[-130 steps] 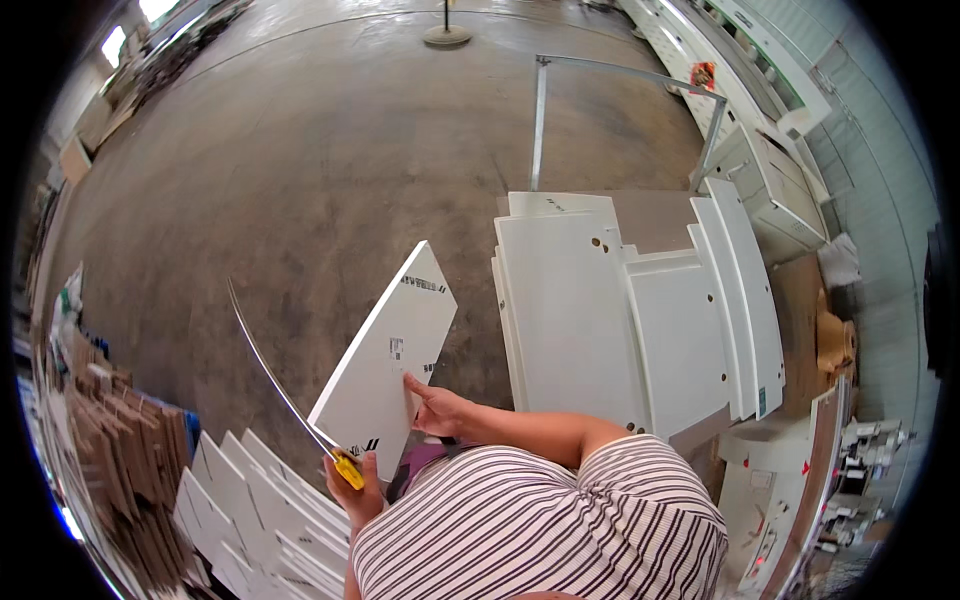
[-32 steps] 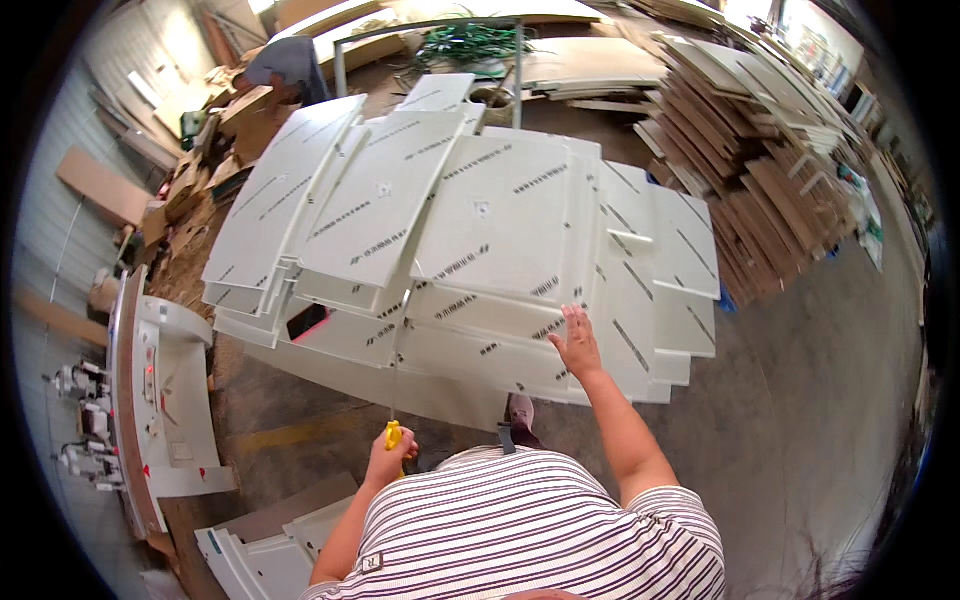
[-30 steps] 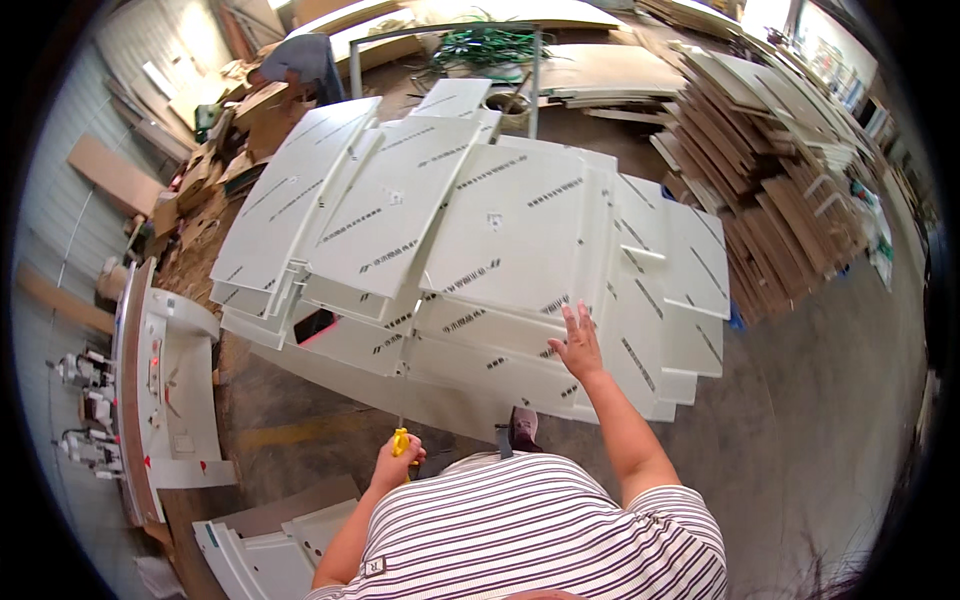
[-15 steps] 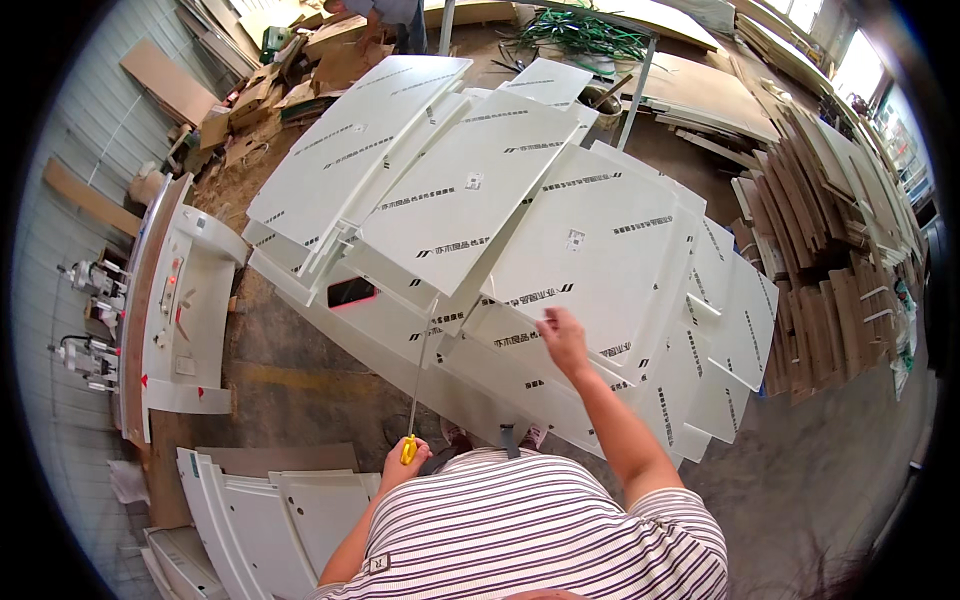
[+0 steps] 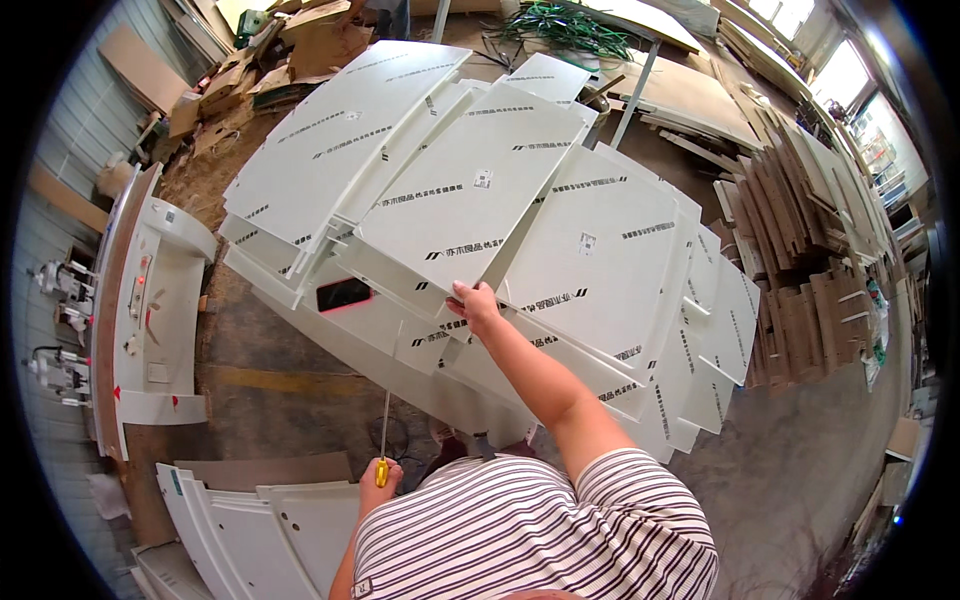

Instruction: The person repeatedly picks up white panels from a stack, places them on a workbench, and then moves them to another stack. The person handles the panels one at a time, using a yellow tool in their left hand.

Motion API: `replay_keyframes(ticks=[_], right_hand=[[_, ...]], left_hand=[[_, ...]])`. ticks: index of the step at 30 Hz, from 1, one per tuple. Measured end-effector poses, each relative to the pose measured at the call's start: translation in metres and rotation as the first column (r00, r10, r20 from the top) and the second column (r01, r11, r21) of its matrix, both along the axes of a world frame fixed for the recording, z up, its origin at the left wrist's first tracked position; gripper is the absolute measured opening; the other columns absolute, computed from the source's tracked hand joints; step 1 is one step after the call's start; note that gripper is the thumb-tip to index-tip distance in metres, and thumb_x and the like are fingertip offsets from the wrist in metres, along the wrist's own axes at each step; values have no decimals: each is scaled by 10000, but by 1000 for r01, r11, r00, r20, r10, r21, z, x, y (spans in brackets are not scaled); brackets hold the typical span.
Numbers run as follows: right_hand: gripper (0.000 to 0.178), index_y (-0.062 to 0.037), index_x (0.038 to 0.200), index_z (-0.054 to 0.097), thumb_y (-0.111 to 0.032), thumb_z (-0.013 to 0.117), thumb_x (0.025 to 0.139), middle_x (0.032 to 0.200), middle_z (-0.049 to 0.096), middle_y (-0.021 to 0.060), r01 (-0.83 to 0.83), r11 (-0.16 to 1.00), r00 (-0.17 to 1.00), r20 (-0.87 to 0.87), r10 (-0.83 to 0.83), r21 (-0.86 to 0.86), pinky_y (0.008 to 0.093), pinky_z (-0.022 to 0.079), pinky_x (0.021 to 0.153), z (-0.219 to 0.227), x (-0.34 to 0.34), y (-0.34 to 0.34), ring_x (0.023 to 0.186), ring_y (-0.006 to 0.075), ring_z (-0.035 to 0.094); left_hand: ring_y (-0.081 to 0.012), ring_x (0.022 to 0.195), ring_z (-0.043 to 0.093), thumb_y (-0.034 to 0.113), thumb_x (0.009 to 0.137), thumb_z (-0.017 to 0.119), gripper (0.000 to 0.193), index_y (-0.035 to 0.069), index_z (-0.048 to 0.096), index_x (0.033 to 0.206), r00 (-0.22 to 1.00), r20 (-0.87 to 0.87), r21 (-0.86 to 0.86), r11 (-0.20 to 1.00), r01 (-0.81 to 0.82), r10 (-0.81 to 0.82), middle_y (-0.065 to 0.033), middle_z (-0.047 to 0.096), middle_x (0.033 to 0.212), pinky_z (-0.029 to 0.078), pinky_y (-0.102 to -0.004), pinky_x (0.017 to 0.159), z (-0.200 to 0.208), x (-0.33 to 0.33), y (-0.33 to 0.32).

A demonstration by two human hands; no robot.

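Low in front of me, my left hand [image 5: 378,482] is closed round the yellow handle of a tool [image 5: 381,472] whose long thin metal shaft points up and away. My right hand [image 5: 475,305] reaches across to the near corner of a white panel [image 5: 470,190] with diagonal dark print and a small label. The fingers are closed at that panel's edge; their undersides are hidden. Beside it on the right lies another white panel [image 5: 590,260], and on the left a third one [image 5: 350,140]. All are part of a spread, overlapping pile.
A phone with a red edge [image 5: 343,294] lies on the pile's left side. More white panels [image 5: 270,530] stand at lower left. A machine with a curved white table [image 5: 175,310] is along the left wall. Stacked brown boards [image 5: 800,240] are at right, green strapping [image 5: 570,35] at the back.
My right hand has moved left from above the right-hand panel to the near corner of the middle panel. My left hand still holds the yellow-handled tool. The view has shifted slightly.
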State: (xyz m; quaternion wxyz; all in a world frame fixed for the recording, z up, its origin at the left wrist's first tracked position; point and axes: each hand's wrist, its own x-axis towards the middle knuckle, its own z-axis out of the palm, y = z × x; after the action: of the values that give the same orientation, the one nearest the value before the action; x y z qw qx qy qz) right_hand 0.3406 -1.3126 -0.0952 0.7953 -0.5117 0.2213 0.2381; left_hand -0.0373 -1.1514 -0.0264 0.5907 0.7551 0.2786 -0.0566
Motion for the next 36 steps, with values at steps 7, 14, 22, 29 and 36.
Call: replay_keyframes(ticks=[7, 14, 22, 29, 36], right_hand=[[271, 8, 957, 491, -167, 670, 854, 928, 579, 104, 6, 1000, 995, 96, -4, -19, 283, 570, 617, 53, -39, -58, 730, 201, 635], [255, 10, 812, 553, -189, 707, 770, 705, 595, 60, -48, 928, 934, 312, 172, -370, 238, 468, 444, 166, -100, -131, 502, 128, 574], [387, -14, 942, 553, -400, 547, 910, 817, 641, 182, -165, 778, 484, 637, 599, -606, 406, 489, 683, 250, -89, -49, 778, 326, 641], [390, -27, 1055, 528, -393, 535, 921, 966, 620, 185, -331, 660, 531, 445, 721, -674, 409, 466, 780, 118, -96, -70, 896, 331, 592], [519, 6, 1132, 502, -462, 539, 911, 986, 618, 149, -226, 798, 858, 274, 435, -558, 385, 470, 763, 48, -110, -94, 888, 265, 599]], left_hand=[[-102, 714, 552, 158, 917, 594, 138, 35, 537, 889, 993, 110, -56, 998, -36, 42, -27, 583, 748, 459, -248, 683, 28, 29, 5], [-107, 715, 522, 144, 886, 644, 174, 51, 500, 863, 888, 422, -16, 978, 206, -180, -15, 552, 766, 442, -242, 670, 101, 139, -8], [-163, 774, 538, 144, 764, 768, 361, 64, 515, 1008, 712, 686, 236, 972, -21, -151, -51, 566, 890, 462, -293, 713, 127, 238, -56], [-129, 776, 584, 23, 782, 705, 383, 88, 495, 1096, 693, 607, -288, 920, -266, 390, -14, 573, 902, 505, -277, 643, 124, 263, 40], [-162, 839, 623, -47, 739, 711, 382, 127, 543, 1036, 703, 322, -604, 710, -363, 634, -4, 607, 952, 542, -314, 721, 60, 221, 28]])
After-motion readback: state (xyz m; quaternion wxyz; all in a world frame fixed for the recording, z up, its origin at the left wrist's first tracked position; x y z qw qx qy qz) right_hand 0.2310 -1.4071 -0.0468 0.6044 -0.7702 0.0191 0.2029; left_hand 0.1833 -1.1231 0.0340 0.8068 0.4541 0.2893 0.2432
